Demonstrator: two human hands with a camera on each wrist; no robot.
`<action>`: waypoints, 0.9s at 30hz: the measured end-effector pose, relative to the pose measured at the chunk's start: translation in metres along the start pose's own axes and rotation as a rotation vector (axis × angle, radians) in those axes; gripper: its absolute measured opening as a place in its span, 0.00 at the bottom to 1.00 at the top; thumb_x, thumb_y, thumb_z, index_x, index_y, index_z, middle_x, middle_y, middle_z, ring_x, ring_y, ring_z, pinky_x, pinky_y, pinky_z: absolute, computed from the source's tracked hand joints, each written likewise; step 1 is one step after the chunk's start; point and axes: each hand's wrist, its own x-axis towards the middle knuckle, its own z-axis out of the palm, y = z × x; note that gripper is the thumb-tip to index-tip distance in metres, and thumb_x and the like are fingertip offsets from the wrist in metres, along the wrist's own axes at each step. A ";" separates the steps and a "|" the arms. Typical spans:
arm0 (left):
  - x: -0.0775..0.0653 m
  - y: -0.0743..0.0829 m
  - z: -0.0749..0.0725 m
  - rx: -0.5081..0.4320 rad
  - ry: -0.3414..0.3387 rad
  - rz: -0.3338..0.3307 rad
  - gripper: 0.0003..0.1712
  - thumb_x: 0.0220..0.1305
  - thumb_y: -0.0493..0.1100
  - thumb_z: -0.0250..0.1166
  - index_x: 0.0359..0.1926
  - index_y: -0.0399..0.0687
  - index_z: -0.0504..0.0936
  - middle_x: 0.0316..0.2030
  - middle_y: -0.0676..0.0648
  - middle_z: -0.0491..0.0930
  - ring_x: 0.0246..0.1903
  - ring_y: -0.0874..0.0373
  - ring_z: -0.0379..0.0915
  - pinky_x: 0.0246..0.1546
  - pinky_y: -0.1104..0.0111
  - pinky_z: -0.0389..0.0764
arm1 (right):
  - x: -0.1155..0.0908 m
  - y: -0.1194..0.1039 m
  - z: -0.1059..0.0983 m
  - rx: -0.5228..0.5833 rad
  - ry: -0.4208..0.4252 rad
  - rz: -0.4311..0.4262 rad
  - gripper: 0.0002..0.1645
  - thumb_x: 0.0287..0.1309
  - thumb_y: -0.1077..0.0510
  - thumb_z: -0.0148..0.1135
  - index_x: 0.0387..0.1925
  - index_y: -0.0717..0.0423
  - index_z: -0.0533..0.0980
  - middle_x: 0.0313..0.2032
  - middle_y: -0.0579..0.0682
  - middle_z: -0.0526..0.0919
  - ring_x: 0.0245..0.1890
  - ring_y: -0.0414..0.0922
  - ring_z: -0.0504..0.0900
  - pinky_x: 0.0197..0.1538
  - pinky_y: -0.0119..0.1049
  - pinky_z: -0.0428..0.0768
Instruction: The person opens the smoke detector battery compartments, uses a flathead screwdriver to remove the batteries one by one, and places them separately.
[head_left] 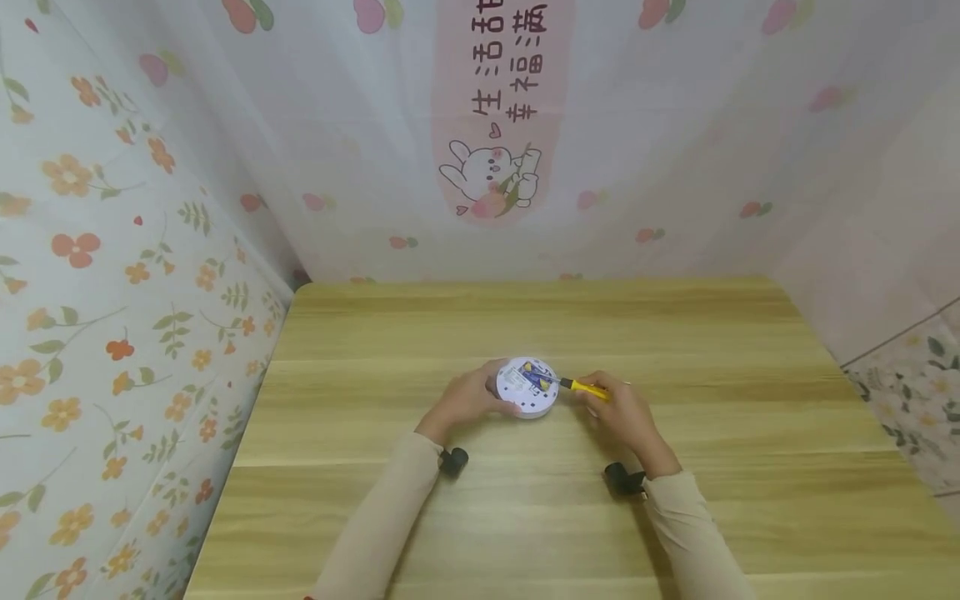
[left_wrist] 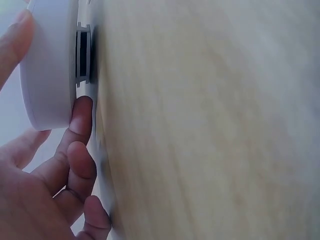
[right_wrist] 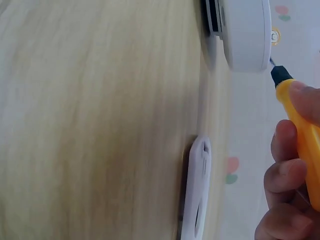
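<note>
Between thumb and fingers, my left hand (head_left: 467, 397) holds a round white device (head_left: 517, 406) by its edge, tilted above the table. Its upper face carries small dark holes and a blue-and-yellow area (head_left: 537, 377). A grey and black fitting (left_wrist: 83, 55) juts from its underside. A screwdriver (head_left: 588, 390) with a yellow handle and black collar is gripped in my right hand (head_left: 626, 412). Its thin metal shaft reaches over the device's face, and the tip itself is hard to make out. In the right wrist view a small gold ring-shaped part (right_wrist: 275, 36) shows at that face.
A flat white piece with an opening (right_wrist: 197, 190) lies on the wooden table (head_left: 540, 525) below the right hand. Black wrist cameras (head_left: 453, 462) sit at both cuffs. Patterned curtains (head_left: 360, 167) hang behind and at the left of the table.
</note>
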 end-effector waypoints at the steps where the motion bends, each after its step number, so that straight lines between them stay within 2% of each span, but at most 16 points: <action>1: 0.000 0.001 -0.001 0.005 -0.004 -0.003 0.55 0.43 0.61 0.76 0.72 0.62 0.61 0.53 0.44 0.81 0.56 0.48 0.74 0.63 0.47 0.65 | 0.000 0.000 -0.001 -0.002 0.001 0.001 0.12 0.59 0.55 0.65 0.44 0.54 0.81 0.41 0.57 0.86 0.34 0.49 0.77 0.38 0.40 0.74; 7: 0.000 0.000 0.000 0.013 -0.012 -0.006 0.55 0.43 0.61 0.76 0.72 0.63 0.61 0.64 0.45 0.73 0.65 0.45 0.66 0.67 0.44 0.57 | -0.003 0.003 -0.006 -0.009 0.009 0.013 0.12 0.60 0.54 0.64 0.44 0.53 0.81 0.45 0.59 0.85 0.42 0.54 0.81 0.44 0.51 0.77; 11: 0.002 -0.002 0.001 0.013 -0.012 0.002 0.55 0.43 0.60 0.77 0.71 0.63 0.60 0.65 0.45 0.72 0.66 0.43 0.64 0.69 0.42 0.53 | -0.006 0.004 -0.012 -0.006 -0.002 0.010 0.12 0.61 0.53 0.64 0.44 0.52 0.81 0.48 0.59 0.85 0.48 0.58 0.81 0.48 0.56 0.77; 15: 0.002 -0.002 0.002 0.025 -0.014 0.006 0.55 0.43 0.60 0.77 0.71 0.63 0.59 0.66 0.45 0.71 0.66 0.41 0.63 0.69 0.41 0.50 | -0.010 0.006 -0.018 -0.027 -0.006 0.000 0.11 0.60 0.54 0.64 0.44 0.51 0.82 0.48 0.58 0.85 0.49 0.59 0.81 0.49 0.57 0.78; 22: 0.001 0.000 0.001 0.032 -0.018 0.007 0.56 0.44 0.60 0.76 0.72 0.63 0.58 0.66 0.45 0.70 0.67 0.41 0.62 0.69 0.40 0.49 | -0.015 0.008 -0.026 -0.053 -0.005 -0.030 0.10 0.57 0.55 0.66 0.42 0.51 0.82 0.44 0.60 0.86 0.41 0.55 0.82 0.42 0.52 0.78; 27: 0.000 0.000 0.001 0.037 -0.019 0.015 0.56 0.45 0.60 0.76 0.72 0.63 0.57 0.67 0.46 0.70 0.67 0.42 0.62 0.69 0.40 0.49 | -0.017 0.006 -0.031 -0.056 -0.032 -0.037 0.10 0.58 0.55 0.66 0.42 0.51 0.83 0.45 0.59 0.86 0.43 0.55 0.83 0.43 0.54 0.79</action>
